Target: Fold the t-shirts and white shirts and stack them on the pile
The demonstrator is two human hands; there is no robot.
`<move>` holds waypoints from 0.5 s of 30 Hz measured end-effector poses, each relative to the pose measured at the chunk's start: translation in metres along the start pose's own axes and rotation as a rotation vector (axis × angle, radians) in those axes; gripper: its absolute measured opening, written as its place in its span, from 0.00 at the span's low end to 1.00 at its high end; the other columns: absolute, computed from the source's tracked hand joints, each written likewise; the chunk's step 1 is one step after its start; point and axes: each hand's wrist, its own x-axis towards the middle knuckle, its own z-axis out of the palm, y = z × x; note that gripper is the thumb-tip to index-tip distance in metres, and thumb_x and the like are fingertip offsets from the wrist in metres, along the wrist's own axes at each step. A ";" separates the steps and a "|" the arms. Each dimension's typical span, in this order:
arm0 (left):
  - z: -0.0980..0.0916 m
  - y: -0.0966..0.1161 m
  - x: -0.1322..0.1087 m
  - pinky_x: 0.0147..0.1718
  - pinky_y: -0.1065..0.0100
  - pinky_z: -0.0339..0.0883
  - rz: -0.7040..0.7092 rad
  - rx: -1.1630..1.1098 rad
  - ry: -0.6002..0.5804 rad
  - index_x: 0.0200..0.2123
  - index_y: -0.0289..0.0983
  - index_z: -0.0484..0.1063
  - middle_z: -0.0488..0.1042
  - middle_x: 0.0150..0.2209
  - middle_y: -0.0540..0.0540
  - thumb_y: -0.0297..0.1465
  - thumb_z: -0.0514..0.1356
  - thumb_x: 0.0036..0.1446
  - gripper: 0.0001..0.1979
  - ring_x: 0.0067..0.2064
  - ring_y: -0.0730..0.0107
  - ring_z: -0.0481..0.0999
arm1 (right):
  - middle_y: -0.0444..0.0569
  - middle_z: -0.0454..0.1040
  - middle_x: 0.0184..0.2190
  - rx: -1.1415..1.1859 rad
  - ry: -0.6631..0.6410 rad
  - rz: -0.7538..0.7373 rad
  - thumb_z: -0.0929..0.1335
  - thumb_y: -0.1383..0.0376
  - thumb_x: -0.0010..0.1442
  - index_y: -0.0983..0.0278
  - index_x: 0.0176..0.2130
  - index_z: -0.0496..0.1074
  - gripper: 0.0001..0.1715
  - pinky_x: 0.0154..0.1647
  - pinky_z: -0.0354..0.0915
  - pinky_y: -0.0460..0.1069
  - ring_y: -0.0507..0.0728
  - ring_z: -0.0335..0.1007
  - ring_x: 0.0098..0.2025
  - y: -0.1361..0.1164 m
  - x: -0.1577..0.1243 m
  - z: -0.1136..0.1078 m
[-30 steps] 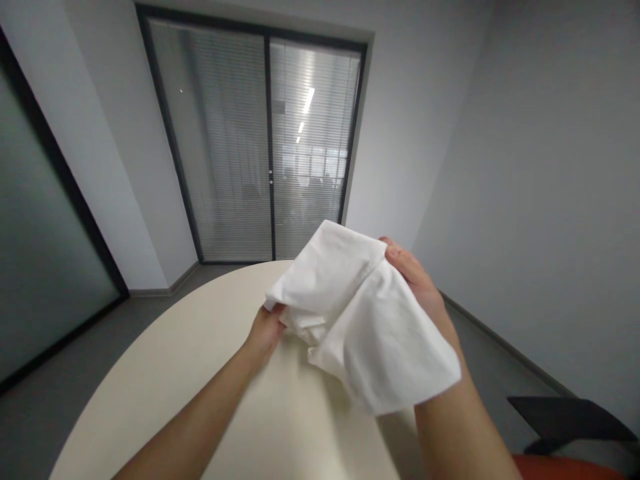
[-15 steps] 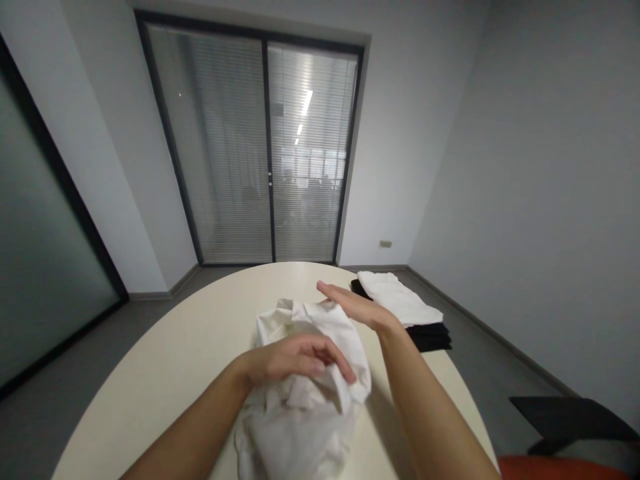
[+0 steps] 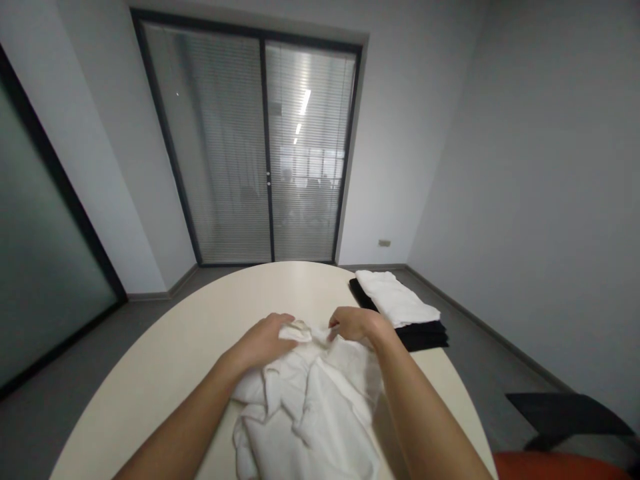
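A crumpled white garment [image 3: 310, 413], of a kind I cannot make out, lies bunched on the round table in front of me. Its far edge is gathered between my two hands. My left hand [image 3: 270, 339] pinches that edge at its left side, thumb below and fingers above. On the other side, my right hand [image 3: 353, 323] has its fingers bent down and closed on the cloth, a short way from the left. Folds hide part of the right fingertips.
Folded white cloth [image 3: 400, 300] lies on folded black cloth [image 3: 423, 337] at the table's right edge. The pale round table [image 3: 165, 373] spreads under my arms. A chair with a black armrest [image 3: 570, 413] and red seat [image 3: 555, 467] stands at the lower right.
My left hand has gone from lying over the middle of the garment to its far left edge. My right hand has come down and closed on the cloth. The garment is more spread out toward me.
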 end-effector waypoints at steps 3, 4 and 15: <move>-0.005 0.001 -0.002 0.49 0.57 0.69 -0.080 0.085 -0.007 0.55 0.40 0.74 0.80 0.48 0.39 0.37 0.65 0.51 0.26 0.49 0.49 0.79 | 0.56 0.81 0.44 -0.006 0.308 0.051 0.68 0.64 0.61 0.63 0.45 0.79 0.13 0.43 0.66 0.49 0.61 0.77 0.45 0.004 -0.007 -0.014; -0.010 0.005 -0.002 0.46 0.58 0.70 -0.107 0.064 0.008 0.57 0.40 0.72 0.81 0.46 0.40 0.39 0.65 0.51 0.29 0.47 0.49 0.80 | 0.56 0.80 0.45 0.023 0.435 0.066 0.65 0.63 0.64 0.63 0.46 0.78 0.14 0.44 0.65 0.49 0.60 0.76 0.46 0.004 -0.011 -0.020; -0.031 0.059 -0.010 0.30 0.69 0.68 -0.001 -0.722 -0.053 0.56 0.37 0.70 0.80 0.32 0.47 0.44 0.67 0.53 0.30 0.32 0.64 0.79 | 0.41 0.70 0.27 0.434 0.800 -0.390 0.60 0.53 0.69 0.61 0.44 0.70 0.17 0.30 0.56 0.45 0.53 0.63 0.28 -0.047 -0.055 -0.043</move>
